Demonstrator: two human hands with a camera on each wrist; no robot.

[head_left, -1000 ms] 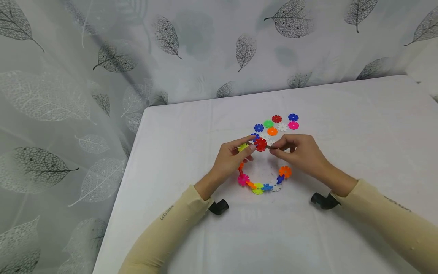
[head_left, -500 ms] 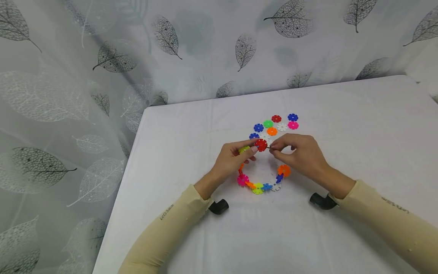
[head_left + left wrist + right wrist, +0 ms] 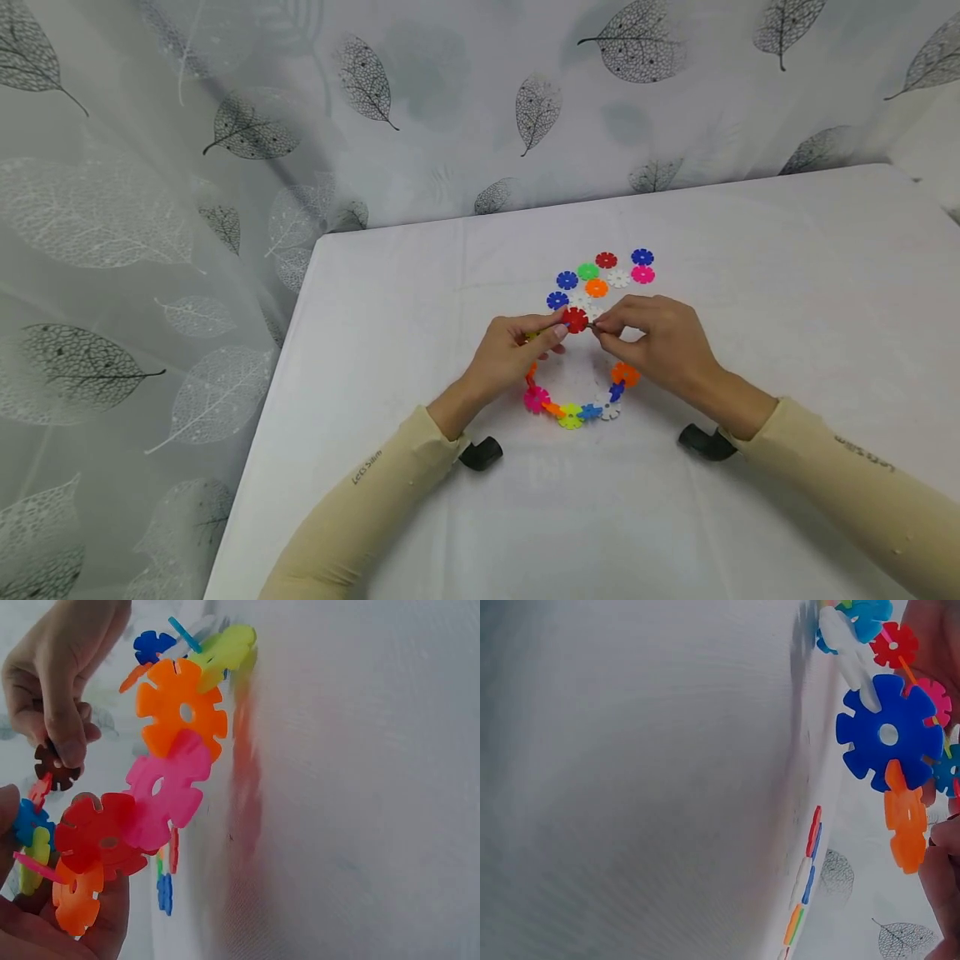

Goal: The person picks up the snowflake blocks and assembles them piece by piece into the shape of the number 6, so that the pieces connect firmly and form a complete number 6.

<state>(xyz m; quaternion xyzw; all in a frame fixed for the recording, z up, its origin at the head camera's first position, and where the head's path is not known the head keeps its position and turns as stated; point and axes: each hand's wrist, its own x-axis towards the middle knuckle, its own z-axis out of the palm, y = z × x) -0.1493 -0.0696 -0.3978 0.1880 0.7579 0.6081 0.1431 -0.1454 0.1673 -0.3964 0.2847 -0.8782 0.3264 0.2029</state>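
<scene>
So my left hand (image 3: 512,353) is pinching the chain of discs (image 3: 536,399) close to one end, with the red disc (image 3: 575,320) sticking out just past my fingertips. I figure gripping it that near the end keeps the red one from wobbling while its slots stay free. My right hand (image 3: 662,336) pinches a brown disc (image 3: 55,777) by its rim between thumb and finger, probably so the opposite edge is bare for slotting. Brown and red meet right in the gap between my two hands; can't tell whether they're locked together or only touching.

The rest of the chain loops toward me, below both hands, and its other end, an orange disc (image 3: 625,374), sits unheld just on my side of the right hand. Loose discs (image 3: 588,272) lie flat on the table (image 3: 750,500) beyond my fingers, I guess spread out for easy grabbing.
</scene>
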